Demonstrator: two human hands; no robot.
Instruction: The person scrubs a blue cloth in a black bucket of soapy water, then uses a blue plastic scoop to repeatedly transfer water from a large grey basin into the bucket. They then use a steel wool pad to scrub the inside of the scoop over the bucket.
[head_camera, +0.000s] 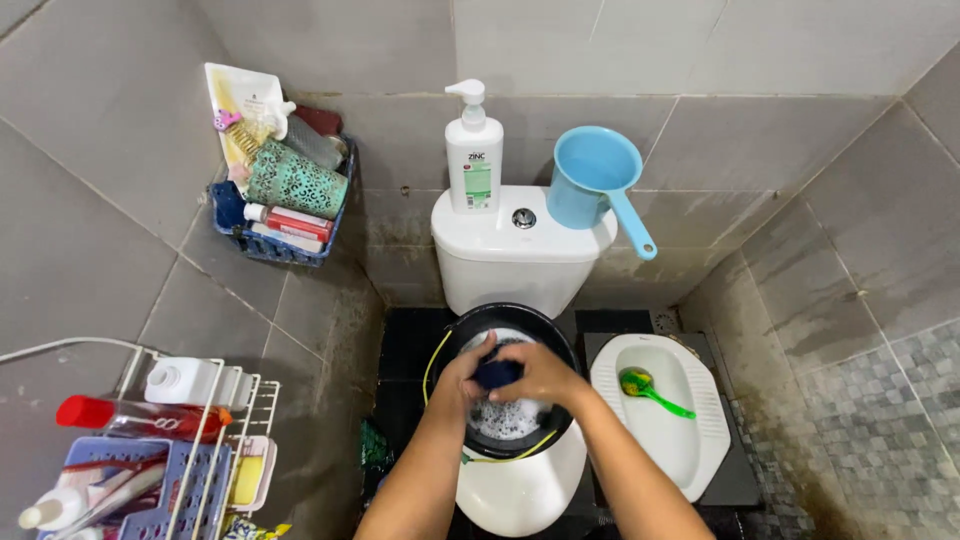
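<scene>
A black bucket (455, 335) with a yellow handle stands on the white toilet bowl (520, 495) and holds foamy water. Over it my left hand (460, 382) and my right hand (545, 378) both grip a dark blue cloth (497, 373), bunched between the fingers just above the suds. Both forearms come up from the bottom edge of the view.
On the white cistern (505, 250) stand a pump bottle (473, 155) and a light blue dipper (600, 185). A squat pan (665, 410) at right holds a green brush (650, 388). A blue wall basket (285, 215) and a wire rack (215, 440) with bottles hang at left.
</scene>
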